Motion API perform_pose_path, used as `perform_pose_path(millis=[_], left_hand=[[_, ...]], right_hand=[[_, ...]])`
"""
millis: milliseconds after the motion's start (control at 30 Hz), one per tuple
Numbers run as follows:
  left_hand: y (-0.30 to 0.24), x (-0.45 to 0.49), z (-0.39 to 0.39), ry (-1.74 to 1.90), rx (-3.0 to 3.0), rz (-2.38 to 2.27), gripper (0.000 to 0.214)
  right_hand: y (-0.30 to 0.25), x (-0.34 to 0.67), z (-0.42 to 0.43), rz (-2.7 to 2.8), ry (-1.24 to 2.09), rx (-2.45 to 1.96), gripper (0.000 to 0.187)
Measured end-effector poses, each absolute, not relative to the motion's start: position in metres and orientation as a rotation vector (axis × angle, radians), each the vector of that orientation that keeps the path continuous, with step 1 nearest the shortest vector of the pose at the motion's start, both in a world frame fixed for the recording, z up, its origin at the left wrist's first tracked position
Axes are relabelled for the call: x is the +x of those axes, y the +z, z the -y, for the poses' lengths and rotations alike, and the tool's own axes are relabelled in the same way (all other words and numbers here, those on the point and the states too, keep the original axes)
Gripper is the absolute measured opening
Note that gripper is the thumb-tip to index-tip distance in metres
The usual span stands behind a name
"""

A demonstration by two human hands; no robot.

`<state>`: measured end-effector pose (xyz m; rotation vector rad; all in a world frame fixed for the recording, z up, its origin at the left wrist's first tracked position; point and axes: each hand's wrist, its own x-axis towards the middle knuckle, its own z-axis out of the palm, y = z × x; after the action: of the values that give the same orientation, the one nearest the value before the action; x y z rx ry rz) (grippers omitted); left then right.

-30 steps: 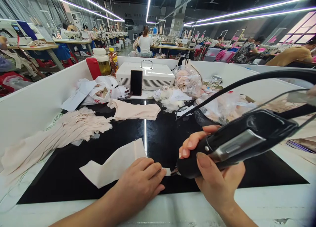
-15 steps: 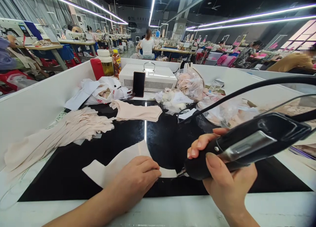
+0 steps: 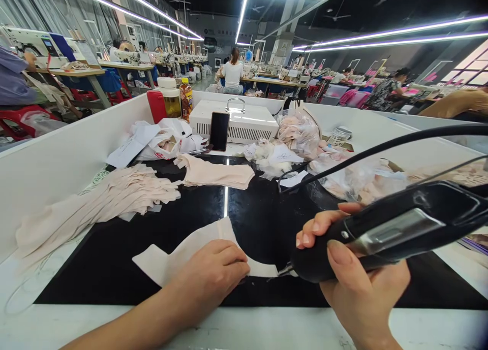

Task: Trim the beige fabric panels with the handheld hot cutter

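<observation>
My left hand [image 3: 211, 274] lies flat on a pale pink fabric piece [image 3: 179, 253], pressing it onto the black mat [image 3: 251, 213]. A narrow curved strip of that fabric [image 3: 263, 268] runs to the right from under my fingers. My right hand [image 3: 354, 284] is wrapped round a black handheld cutting tool [image 3: 389, 230]. The tool's tip [image 3: 285, 272] touches the end of the strip. A black cable [image 3: 381, 149] leads away from the tool to the right.
A stack of pink fabric pieces [image 3: 114, 195] lies at the left, another folded pile [image 3: 215, 173] farther back. A white control box [image 3: 238, 121] with a phone [image 3: 220, 130] leaning on it, bottles [image 3: 170, 97], plastic bags [image 3: 301, 131] and white walls [image 3: 68, 152] ring the table. Other people work behind.
The tool tip has travelled to the right along the fabric edge, and the curved strip beside my left hand has grown longer. My left hand stays pressed on the piece.
</observation>
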<state>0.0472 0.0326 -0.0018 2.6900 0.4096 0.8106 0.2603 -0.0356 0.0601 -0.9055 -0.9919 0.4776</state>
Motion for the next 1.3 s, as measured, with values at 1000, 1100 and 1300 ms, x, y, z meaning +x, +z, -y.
perform_pose_path(millis=[1000,1100,1300], left_hand=[[-0.012,0.047,-0.029,0.756,2.729,-0.365,0.015],[-0.013,0.046,-0.032,0.752,2.734,-0.359,0.016],[-0.015,0.044,-0.033,0.740,2.731,-0.358,0.018]], right_hand=[[0.062,0.236,0.015,0.968,0.483,-0.823,0.036],[0.059,0.235,0.014,0.972,0.483,-0.821,0.036],[0.057,0.233,0.013,0.975,0.481,-0.832,0.036]])
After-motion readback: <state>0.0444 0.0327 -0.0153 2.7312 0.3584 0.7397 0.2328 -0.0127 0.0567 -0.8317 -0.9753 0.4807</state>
